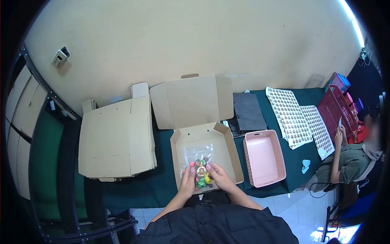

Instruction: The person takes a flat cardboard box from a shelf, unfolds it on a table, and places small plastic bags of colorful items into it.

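Observation:
A clear plastic pouch (198, 155) with colourful pieces and a round label is held upright between my two hands, over the front of an open cardboard box (227, 142). My left hand (187, 181) is closed on the pouch's left edge. On its right edge, beside the label, my right hand (219, 177) grips it with the thumb in front. The box's lid (193, 101) stands raised at the back. No other items show inside the box, though my hands and the pouch hide its front part.
Flattened cardboard boxes (115, 138) lie stacked at the left. Right of the open box are a pink basket (264, 158), black folders (250, 112), sticker sheets (288, 116), a blue cloth (306, 165) and a maroon crate (335, 107). A person (353, 162) sits far right.

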Demonstrator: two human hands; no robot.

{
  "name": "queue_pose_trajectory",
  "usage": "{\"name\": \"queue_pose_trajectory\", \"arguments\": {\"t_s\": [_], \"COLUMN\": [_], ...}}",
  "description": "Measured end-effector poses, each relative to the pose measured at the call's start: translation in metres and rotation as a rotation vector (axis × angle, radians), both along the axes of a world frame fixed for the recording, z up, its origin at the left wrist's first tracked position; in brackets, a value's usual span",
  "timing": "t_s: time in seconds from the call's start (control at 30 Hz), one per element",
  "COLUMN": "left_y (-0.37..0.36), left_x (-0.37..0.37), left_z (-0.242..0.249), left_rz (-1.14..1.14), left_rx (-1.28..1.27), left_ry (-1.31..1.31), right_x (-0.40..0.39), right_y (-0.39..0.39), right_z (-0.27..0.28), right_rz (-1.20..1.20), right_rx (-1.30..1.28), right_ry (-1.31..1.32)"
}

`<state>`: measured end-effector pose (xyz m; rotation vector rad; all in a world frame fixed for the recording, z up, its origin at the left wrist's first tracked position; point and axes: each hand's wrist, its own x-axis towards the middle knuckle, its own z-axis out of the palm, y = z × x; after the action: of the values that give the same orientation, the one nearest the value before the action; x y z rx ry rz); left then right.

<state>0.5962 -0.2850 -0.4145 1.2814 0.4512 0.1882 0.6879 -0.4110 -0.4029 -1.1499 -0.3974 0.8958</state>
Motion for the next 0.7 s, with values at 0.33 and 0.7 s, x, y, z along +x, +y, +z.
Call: {"name": "queue_pose_trajectory", "arguments": {"t_s": [0.33,0.7], "left_y": [-0.010,-0.015], "left_x": [0.002,0.001], "left_z": [0.005,-0.001], "left_rz": [-0.099,-0.033], "left_rx": [0.278,0.294], "left_ry": [-0.192,-0.189], "right_x": [-0.003,-0.007], "right_y": [0.007,0.004], "right_z": [-0.009,-0.005], "right_rz": [-0.185,-0.123], "right_rx": [-0.020,-0.067], "right_ry": [0.163,0.108]}}
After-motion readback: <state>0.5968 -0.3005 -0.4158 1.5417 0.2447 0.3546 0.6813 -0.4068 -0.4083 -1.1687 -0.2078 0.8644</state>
